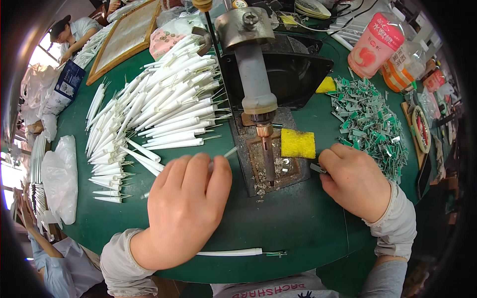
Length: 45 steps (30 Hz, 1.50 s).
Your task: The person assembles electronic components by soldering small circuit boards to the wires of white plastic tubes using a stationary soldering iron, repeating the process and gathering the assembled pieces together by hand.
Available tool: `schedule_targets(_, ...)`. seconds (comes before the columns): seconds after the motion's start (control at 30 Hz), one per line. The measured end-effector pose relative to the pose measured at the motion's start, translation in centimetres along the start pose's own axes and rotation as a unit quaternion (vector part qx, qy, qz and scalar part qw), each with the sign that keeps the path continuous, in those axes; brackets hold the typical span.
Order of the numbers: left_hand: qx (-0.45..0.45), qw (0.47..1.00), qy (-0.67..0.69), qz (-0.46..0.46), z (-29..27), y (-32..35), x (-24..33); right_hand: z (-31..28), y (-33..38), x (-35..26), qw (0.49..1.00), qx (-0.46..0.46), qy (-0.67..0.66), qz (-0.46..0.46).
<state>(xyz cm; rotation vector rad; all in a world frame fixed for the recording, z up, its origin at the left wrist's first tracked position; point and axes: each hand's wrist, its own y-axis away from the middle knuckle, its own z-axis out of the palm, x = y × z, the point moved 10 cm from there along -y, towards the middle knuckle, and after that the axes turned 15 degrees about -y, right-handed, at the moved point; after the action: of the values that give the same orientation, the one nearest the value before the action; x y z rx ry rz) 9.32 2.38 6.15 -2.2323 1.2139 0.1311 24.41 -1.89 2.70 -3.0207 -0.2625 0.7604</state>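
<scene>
My left hand [186, 203] is closed, back of the hand up, left of the soldering iron. A slim whitish tube [230, 152] pokes out past its fingertips; the fingers hide most of it. To the right, my right hand [350, 176] pinches a small circuit board [317, 169] between thumb and forefinger. Between the hands a soldering iron [257, 82] is clamped upright, tip down over a residue-covered metal plate [252, 186]. A yellow sponge [298, 144] lies on that plate. Nearer me lies a white tube [238, 252] with a small green board at its right end.
White tapered tubes with thin wires [169, 104] are heaped at left. Several loose small green boards [370, 129] form a pile at right. Behind it stand a pink bottle [376, 44] and an orange-labelled bottle [405, 64]. A wood-framed board [124, 39] lies far left; people sit beyond.
</scene>
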Motion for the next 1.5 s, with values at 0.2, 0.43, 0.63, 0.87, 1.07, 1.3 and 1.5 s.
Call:
schedule_targets(0.2, -0.156, 0.939, 0.304, -0.042, 1.3, 1.1, -1.0, -0.7, 0.4, 0.2, 1.000, 0.007, 0.001, 0.027)
schedule_targets(0.43, -0.263, 0.823, 0.494, -0.101, 3.0, 1.6, 0.0, -1.8, 0.3, -2.2, 0.987, -0.008, -0.160, 0.002)
schedule_targets(0.63, -0.250, 0.795, 0.545, -0.096, 3.4, 2.0, 1.2, 0.4, -0.2, -3.7, 0.943, -0.070, -0.323, -0.046)
schedule_targets(0.87, 0.107, 0.969, 0.163, 0.152, -4.6, 2.6, 4.7, 7.0, 0.9, -2.7, 0.690, -0.258, -0.657, 0.162)
schedule_targets(1.07, 0.195, 0.956, 0.063, 0.211, -5.7, 3.7, 6.4, 8.4, 1.9, -3.0, 0.589, -0.313, -0.704, 0.244)
schedule_targets(1.3, -0.020, 0.935, 0.349, 0.056, -1.8, 1.5, 3.0, 5.3, 0.2, -3.1, 0.761, -0.164, -0.622, 0.087)
schedule_targets(1.5, -0.251, 0.727, 0.627, -0.125, 3.0, 2.5, 2.4, 2.7, -0.2, -4.5, 0.858, -0.068, -0.508, -0.033)
